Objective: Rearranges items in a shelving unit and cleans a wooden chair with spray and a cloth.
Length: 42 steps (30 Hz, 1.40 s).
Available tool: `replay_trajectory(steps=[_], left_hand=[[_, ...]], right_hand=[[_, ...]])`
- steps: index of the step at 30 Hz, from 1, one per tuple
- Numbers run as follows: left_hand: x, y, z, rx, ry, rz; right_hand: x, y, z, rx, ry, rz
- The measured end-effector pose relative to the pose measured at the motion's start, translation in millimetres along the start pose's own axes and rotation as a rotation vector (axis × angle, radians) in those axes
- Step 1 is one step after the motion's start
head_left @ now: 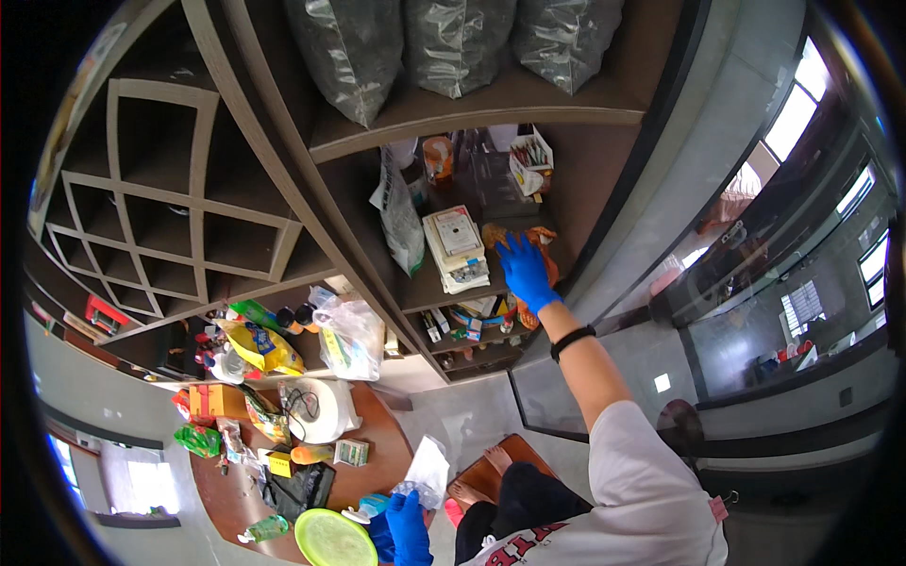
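My right hand (528, 274), in a blue glove, reaches onto the middle shelf of the cabinet. Its fingers press on a crumpled orange-brown cloth (545, 247), and the cloth bunches out on both sides of them. Just left of it stands a stack of white boxes or booklets (457, 236). Low in the picture, my left hand (408, 530), also blue-gloved, is closed on a white packet with clear plastic (429, 469). Some blue material (381, 538) lies beside that hand; whether the hand touches it I cannot tell.
Grey plastic bags (458, 47) fill the upper shelf. A box of small packets (531, 162) stands behind my right hand. My bare feet (469, 492) are on a brown wooden stool (521, 455). The round table (212, 486) holds a white appliance (326, 415) and a green-yellow lid (335, 540).
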<state>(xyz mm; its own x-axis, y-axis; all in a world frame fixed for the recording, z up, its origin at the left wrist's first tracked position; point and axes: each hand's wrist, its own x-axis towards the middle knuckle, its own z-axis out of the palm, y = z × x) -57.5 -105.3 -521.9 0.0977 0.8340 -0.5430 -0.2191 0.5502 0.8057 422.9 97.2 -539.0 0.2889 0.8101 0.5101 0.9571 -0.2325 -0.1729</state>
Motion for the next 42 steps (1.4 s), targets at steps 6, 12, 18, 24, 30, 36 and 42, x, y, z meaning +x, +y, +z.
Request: replay_trajectory(steps=[6,12,18,24,30,36,42], left_hand=[[-3.9,27.5,4.0,-0.062,0.088,0.031],[-5.7,32.5,13.5,-0.001,0.006,0.074],[19.6,80.8,63.4,0.105,-0.151,0.144],[94.4,117.0,236.4,0.277,-0.532,0.363],[157.7,166.3,339.0,0.362,-0.387,0.632],[270.0,178.9,348.1,0.36,-0.164,0.601],[255.9,165.6,354.5,0.526,-0.101,0.644]], right_hand=[[41.2,-3.5,9.2,-0.265,-0.246,0.384],[34.1,30.5,19.5,-0.787,-0.513,0.41],[-48.7,-17.5,-11.7,-0.36,-0.34,0.363],[-214.0,7.6,-1.9,0.724,-0.321,0.733],[-228.4,-62.1,-105.1,0.992,-0.461,0.85],[-228.2,-37.1,-86.3,1.187,-0.317,0.907],[-212.1,-42.5,-82.8,1.206,-0.281,0.95]])
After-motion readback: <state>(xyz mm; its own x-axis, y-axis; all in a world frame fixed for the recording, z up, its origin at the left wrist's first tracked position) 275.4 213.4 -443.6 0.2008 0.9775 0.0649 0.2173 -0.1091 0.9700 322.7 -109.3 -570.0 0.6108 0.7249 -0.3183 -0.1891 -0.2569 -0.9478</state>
